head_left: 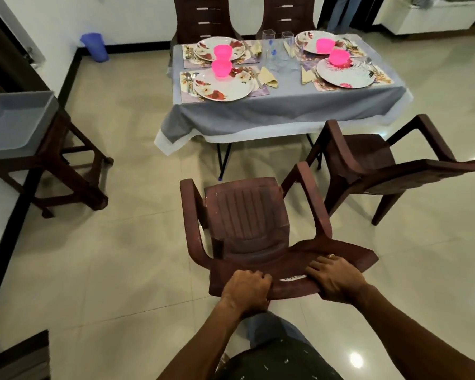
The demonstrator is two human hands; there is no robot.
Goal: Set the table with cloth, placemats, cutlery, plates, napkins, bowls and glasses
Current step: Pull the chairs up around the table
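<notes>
Table [285, 111] is standing ahead under a grey cloth [258, 116], carrying four placemats, flowered plates, pink bowls, folded napkins; glasses [281, 54] are clustering mid-table, count unclear through blur. Left hand [246, 293] and right hand [335, 278] are both gripping the near brown chair [247, 223] backrest, fingers curled over its top edge. Second chair [368, 160] is sitting to the right.

Brown plastic chair [247, 215] stood on the tiled floor [121, 256], another [368, 165] just beside it to the right. Grey tub [14, 122] sat on a brown stool [66, 171] at left. Blue bucket [95, 46] stood against the wall.
</notes>
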